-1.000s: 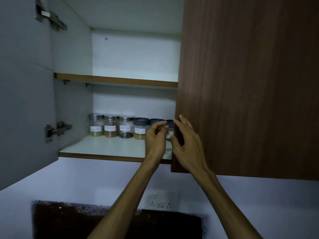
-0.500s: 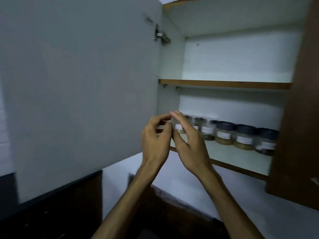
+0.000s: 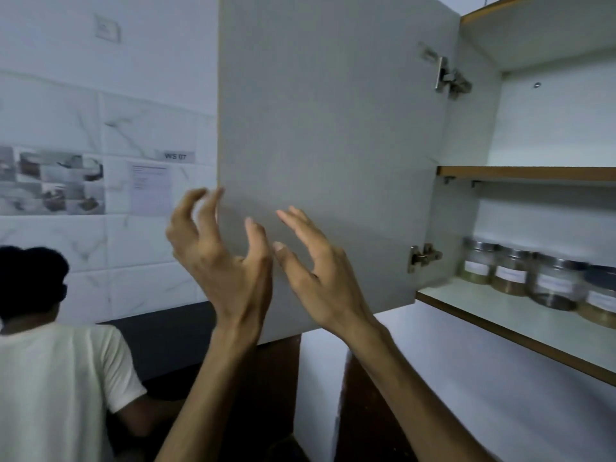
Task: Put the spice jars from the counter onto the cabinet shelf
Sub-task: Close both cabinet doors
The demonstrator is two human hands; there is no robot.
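Note:
Several clear spice jars (image 3: 510,275) with metal and dark lids and white labels stand in a row on the lower cabinet shelf (image 3: 520,323) at the right. My left hand (image 3: 220,258) and my right hand (image 3: 320,268) are raised in front of the open cabinet door (image 3: 326,135), well left of the jars. Both hands are empty with fingers spread. My left fingertips are at the door's left edge; whether they touch it I cannot tell.
An upper shelf (image 3: 533,173) sits above the jars. Two metal hinges (image 3: 450,78) join the door to the cabinet. A person in a white shirt (image 3: 56,388) stands at the lower left by a dark counter (image 3: 166,338) and tiled wall.
My view has swung left, so the jars now sit at the far right. Both hands have come away from the jars and spread open in front of the door.

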